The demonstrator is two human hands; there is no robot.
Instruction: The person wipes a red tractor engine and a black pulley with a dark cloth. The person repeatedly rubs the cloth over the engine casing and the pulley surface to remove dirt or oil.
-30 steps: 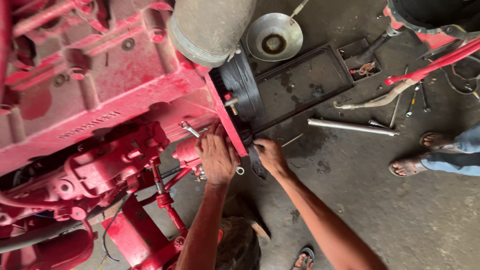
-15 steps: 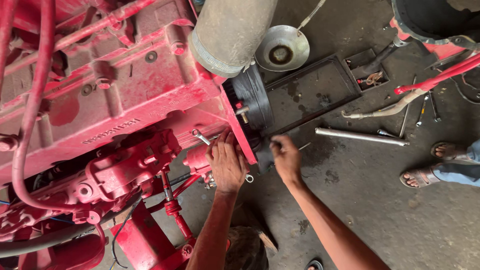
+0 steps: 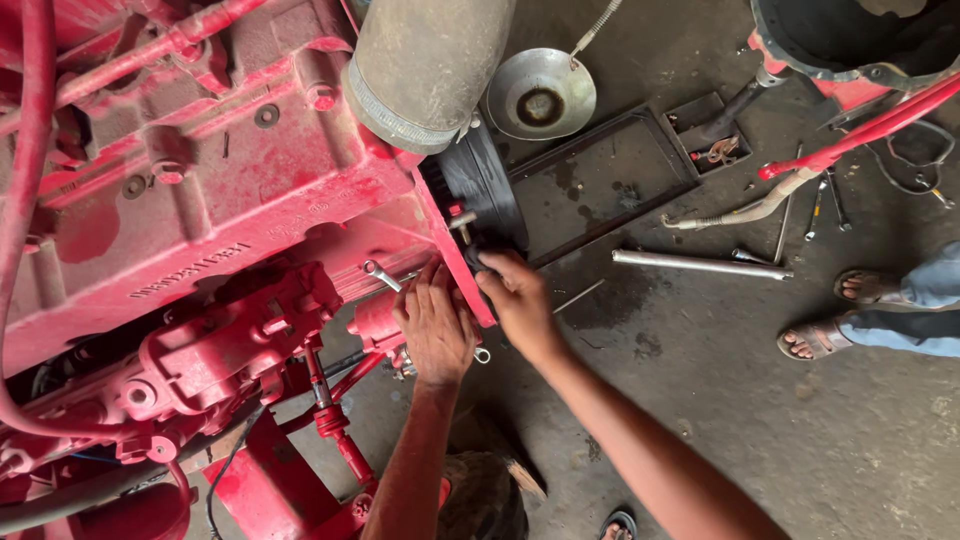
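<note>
Both hands work at the lower edge of the big red cast-metal engine block. Left hand lies flat, fingers spread narrow, over a slim silver combination wrench against the red flange; whether it grips the wrench I cannot tell. Right hand curls its fingers onto the black round pulley at the block's right edge. Near the pulley, on the stained concrete floor, lie a dark rectangular metal tray, a steel funnel bowl and a long grey steel rod.
</note>
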